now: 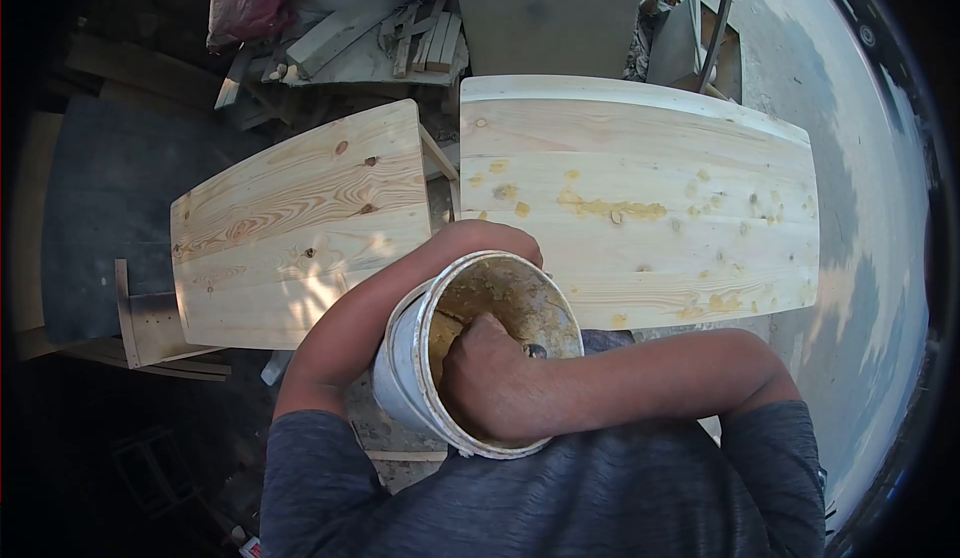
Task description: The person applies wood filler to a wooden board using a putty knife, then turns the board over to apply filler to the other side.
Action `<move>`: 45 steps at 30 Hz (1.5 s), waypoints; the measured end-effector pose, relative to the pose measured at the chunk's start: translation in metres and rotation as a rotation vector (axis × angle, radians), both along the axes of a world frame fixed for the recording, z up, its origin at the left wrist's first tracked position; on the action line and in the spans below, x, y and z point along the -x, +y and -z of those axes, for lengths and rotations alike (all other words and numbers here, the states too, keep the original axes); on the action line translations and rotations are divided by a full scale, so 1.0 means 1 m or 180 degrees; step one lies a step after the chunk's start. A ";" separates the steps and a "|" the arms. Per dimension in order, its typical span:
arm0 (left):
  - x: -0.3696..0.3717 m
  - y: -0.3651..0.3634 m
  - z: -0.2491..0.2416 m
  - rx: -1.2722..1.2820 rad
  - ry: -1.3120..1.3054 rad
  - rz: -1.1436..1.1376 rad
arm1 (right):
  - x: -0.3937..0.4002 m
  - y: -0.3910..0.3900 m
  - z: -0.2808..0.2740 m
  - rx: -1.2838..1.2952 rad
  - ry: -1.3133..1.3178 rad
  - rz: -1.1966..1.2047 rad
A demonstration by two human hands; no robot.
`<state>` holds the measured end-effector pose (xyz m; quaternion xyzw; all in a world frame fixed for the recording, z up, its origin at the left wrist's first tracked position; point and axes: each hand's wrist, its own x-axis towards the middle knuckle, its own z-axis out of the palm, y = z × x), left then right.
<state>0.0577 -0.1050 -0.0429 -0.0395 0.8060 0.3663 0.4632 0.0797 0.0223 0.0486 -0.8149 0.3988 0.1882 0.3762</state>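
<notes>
A white, stained bucket (405,373) is held against my body, tilted so its mouth faces up toward me. Around its far side bends my left arm, with my left hand (512,239) at the rim; its fingertips are hidden behind the bucket. My right hand (490,378) is down inside the bucket, bent and apparently closed, its fingers mostly out of sight. Beside that wrist shows a small dark, rounded end (536,351) of something I cannot make out. Yellowish-brown residue (500,288) coats the inner wall.
Beyond the bucket stand two pale wooden panels: a left one (290,218) with knots and a right one (640,158) with yellowish patches (612,208). Wood offcuts (430,43) and a reddish sack (247,3) lie at the back. A dark board (120,208) is at left.
</notes>
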 end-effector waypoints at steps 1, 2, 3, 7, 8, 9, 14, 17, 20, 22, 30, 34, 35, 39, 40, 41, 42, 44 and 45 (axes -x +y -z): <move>0.001 0.000 -0.005 0.0064 -0.0033 -0.0114 | 0.006 -0.004 -0.001 0.0036 -0.0034 0.0029; 0.002 -0.002 -0.008 0.0141 -0.0052 -0.0226 | 0.013 -0.009 -0.002 0.0086 -0.0053 0.0060; 0.003 -0.006 -0.002 0.0325 -0.0053 -0.0196 | 0.026 -0.013 -0.011 0.0203 -0.0194 0.0085; -0.030 -0.020 0.008 0.0312 0.0422 -0.0648 | 0.117 0.002 -0.047 0.0518 -0.1286 0.0879; -0.046 -0.026 0.002 0.0141 0.0673 -0.0850 | 0.141 0.006 -0.052 0.0268 -0.1519 0.1302; -0.063 -0.031 -0.003 -0.0029 0.0760 -0.1016 | 0.163 0.010 -0.035 0.0329 -0.2095 0.1760; -0.171 -0.025 -0.004 -0.0756 0.0194 -0.2076 | 0.211 -0.031 0.073 -0.0909 -0.1654 0.4106; -0.238 0.000 0.007 -0.1104 -0.0247 -0.2841 | 0.204 -0.077 0.125 -0.0642 -0.0496 0.4030; -0.289 0.033 0.017 -0.1478 -0.0541 -0.3529 | 0.201 -0.104 0.225 0.0880 -0.0023 0.2839; -0.314 0.057 0.025 -0.1761 -0.0670 -0.3926 | 0.181 -0.124 0.244 0.1276 0.0411 0.2435; -0.347 0.125 0.048 -0.2674 -0.0789 -0.4866 | 0.163 -0.147 0.268 0.1017 0.0584 0.2117; -0.346 0.122 0.060 -0.2637 -0.0629 -0.5028 | 0.161 -0.163 0.265 0.1451 0.0176 0.2138; -0.345 0.118 0.064 -0.2518 -0.0565 -0.5087 | 0.161 -0.161 0.270 0.1411 0.0203 0.2112; -0.349 0.096 0.070 -0.1687 -0.0438 -0.5446 | 0.160 -0.173 0.260 0.0983 0.0651 0.1816; -0.349 0.092 0.069 -0.1477 -0.0439 -0.5560 | 0.158 -0.177 0.253 0.0777 0.0847 0.1677; -0.350 0.087 0.069 -0.1271 -0.0466 -0.5647 | 0.160 -0.179 0.257 0.0994 0.0723 0.1756; -0.350 0.086 0.069 -0.1228 -0.0494 -0.5638 | 0.162 -0.182 0.260 0.1213 0.0604 0.1833; -0.348 0.084 0.072 -0.1141 -0.0519 -0.5641 | 0.168 -0.185 0.263 0.1233 0.0667 0.1755; -0.347 0.082 0.071 -0.1130 -0.0535 -0.5637 | 0.169 -0.188 0.258 0.1028 0.0843 0.1614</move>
